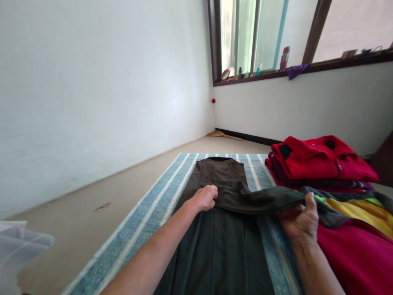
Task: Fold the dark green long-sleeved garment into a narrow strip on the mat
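Your left hand is curled loosely, knuckles up, pressing on the middle of a dark olive long-sleeved garment. Your right hand is closed on the far end of that garment's sleeve, gripping it between thumb and fingers, with the sleeve pulled straight out to your right. The garment lies flat on a blue-and-white striped mat, its collar end pointing away from you. Just right of the mat sits a stack of folded clothes topped by a red collared shirt. Nearer you, beside your right hand, lie a folded garment with yellow stripes and a magenta cloth. The mat rests on a pale floor, and a broom lies against the far wall. Up on the window sill you have a spray can, a small round mirror and a purple cloth hanging over the edge. A translucent white sheet shows at lower left.
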The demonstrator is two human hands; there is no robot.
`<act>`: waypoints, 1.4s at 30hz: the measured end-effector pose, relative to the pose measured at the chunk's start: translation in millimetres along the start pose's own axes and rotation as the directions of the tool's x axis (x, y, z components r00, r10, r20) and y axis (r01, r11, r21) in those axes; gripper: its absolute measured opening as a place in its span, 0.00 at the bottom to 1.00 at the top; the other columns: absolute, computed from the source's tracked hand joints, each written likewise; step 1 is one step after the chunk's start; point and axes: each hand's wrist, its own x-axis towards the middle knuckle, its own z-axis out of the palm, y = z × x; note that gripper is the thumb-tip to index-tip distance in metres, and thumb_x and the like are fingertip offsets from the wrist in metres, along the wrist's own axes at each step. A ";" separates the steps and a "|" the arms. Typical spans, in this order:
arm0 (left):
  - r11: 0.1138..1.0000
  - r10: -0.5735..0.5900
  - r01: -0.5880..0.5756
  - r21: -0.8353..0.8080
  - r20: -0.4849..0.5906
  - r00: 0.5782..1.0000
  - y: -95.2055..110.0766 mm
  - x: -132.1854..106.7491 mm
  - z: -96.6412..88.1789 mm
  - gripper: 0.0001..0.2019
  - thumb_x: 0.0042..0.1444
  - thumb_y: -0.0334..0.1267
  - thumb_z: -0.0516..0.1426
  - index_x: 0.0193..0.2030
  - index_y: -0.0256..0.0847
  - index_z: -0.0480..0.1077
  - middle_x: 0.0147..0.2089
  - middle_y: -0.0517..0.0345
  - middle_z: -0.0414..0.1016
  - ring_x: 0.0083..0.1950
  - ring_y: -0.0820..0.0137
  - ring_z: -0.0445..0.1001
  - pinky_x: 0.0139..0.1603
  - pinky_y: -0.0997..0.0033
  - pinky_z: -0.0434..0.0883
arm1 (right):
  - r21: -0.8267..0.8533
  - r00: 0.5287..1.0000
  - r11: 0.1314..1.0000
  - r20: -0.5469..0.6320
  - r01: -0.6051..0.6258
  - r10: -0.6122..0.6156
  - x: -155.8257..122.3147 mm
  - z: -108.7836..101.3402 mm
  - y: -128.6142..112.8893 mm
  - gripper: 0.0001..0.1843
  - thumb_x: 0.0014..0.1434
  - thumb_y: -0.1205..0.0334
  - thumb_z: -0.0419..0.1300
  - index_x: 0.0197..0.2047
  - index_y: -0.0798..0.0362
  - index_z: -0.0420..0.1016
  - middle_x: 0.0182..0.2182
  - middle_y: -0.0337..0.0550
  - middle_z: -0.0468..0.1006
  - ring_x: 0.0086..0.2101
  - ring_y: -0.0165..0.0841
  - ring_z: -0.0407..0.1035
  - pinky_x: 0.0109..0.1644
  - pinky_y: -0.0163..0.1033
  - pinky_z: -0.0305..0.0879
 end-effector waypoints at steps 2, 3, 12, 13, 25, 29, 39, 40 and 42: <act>1.000 0.021 -0.021 0.002 -0.002 1.000 1.3 -0.6 -0.9 0.10 0.42 0.25 0.55 0.32 0.40 0.69 0.44 0.53 0.73 0.49 0.61 0.70 0.49 0.68 0.67 | -0.007 0.997 0.998 -0.044 -0.061 0.061 2.1 -1.1 4.5 0.17 0.50 0.45 0.61 0.28 0.52 0.72 0.21 0.35 0.76 0.23 0.33 0.71 0.31 0.39 0.70; 0.999 0.032 -0.032 0.002 -0.003 0.999 2.3 -1.1 -1.3 0.11 0.42 0.24 0.55 0.33 0.40 0.69 0.44 0.54 0.73 0.49 0.61 0.70 0.49 0.68 0.67 | -0.026 0.996 0.998 -0.070 -0.063 0.061 3.1 -1.1 7.2 0.14 0.48 0.50 0.64 0.28 0.52 0.73 0.22 0.34 0.76 0.23 0.32 0.71 0.31 0.39 0.70; 0.997 0.076 -0.077 -0.027 -0.032 0.997 4.9 -4.0 1.9 0.14 0.41 0.22 0.53 0.34 0.41 0.70 0.45 0.56 0.75 0.49 0.63 0.70 0.49 0.69 0.67 | -0.408 0.901 0.831 -0.046 0.377 -0.431 -6.3 15.9 -1.7 0.11 0.39 0.64 0.68 0.29 0.55 0.75 0.26 0.35 0.76 0.30 0.31 0.70 0.40 0.37 0.68; 0.996 0.083 -0.084 -0.035 -0.038 0.996 4.5 -4.7 2.2 0.14 0.41 0.22 0.53 0.34 0.41 0.71 0.46 0.55 0.75 0.49 0.63 0.70 0.50 0.68 0.67 | -0.422 0.888 0.807 -0.012 0.413 -0.460 -8.1 18.0 -4.7 0.10 0.39 0.63 0.68 0.28 0.55 0.75 0.26 0.35 0.76 0.30 0.31 0.70 0.41 0.38 0.68; 0.992 0.044 -0.058 -0.113 -0.122 0.992 7.8 -13.0 1.0 0.11 0.53 0.27 0.53 0.39 0.41 0.73 0.42 0.57 0.77 0.45 0.68 0.73 0.49 0.72 0.68 | -0.164 0.935 0.924 -0.022 0.345 -0.353 -15.9 27.4 -10.8 0.13 0.46 0.54 0.66 0.29 0.55 0.74 0.26 0.39 0.76 0.29 0.33 0.72 0.35 0.38 0.69; 0.993 -0.090 0.077 -0.086 -0.166 0.982 14.8 -4.3 1.7 0.07 0.58 0.32 0.52 0.38 0.40 0.72 0.40 0.56 0.76 0.44 0.67 0.73 0.46 0.70 0.68 | -0.182 0.930 0.919 -0.050 0.349 -0.363 -14.1 27.9 -11.1 0.16 0.49 0.49 0.65 0.28 0.55 0.72 0.23 0.36 0.74 0.26 0.31 0.70 0.30 0.36 0.67; 0.971 -0.239 0.239 -0.014 -0.097 0.966 22.9 -1.8 12.0 0.15 0.62 0.42 0.53 0.54 0.43 0.64 0.64 0.46 0.61 0.65 0.59 0.59 0.61 0.53 0.60 | -0.296 0.912 0.874 -0.021 0.386 -0.410 -19.5 29.7 -12.2 0.17 0.51 0.47 0.64 0.27 0.54 0.71 0.19 0.36 0.69 0.23 0.33 0.67 0.27 0.38 0.63; 0.973 -0.233 0.232 -0.012 -0.073 0.970 22.1 -2.1 12.2 0.16 0.62 0.42 0.52 0.55 0.43 0.62 0.65 0.46 0.60 0.66 0.59 0.58 0.61 0.51 0.59 | -0.283 0.910 0.876 -0.025 0.390 -0.413 -20.4 31.1 -13.0 0.17 0.51 0.48 0.64 0.27 0.54 0.70 0.19 0.35 0.69 0.23 0.33 0.67 0.27 0.37 0.62; 0.975 -0.220 0.220 -0.009 -0.036 0.975 21.8 -3.1 11.2 0.18 0.63 0.43 0.50 0.58 0.42 0.60 0.67 0.44 0.58 0.67 0.59 0.56 0.62 0.48 0.58 | -0.258 0.905 0.877 -0.020 0.406 -0.425 -22.6 34.0 -14.9 0.17 0.50 0.48 0.64 0.26 0.53 0.70 0.18 0.33 0.67 0.23 0.32 0.66 0.28 0.37 0.62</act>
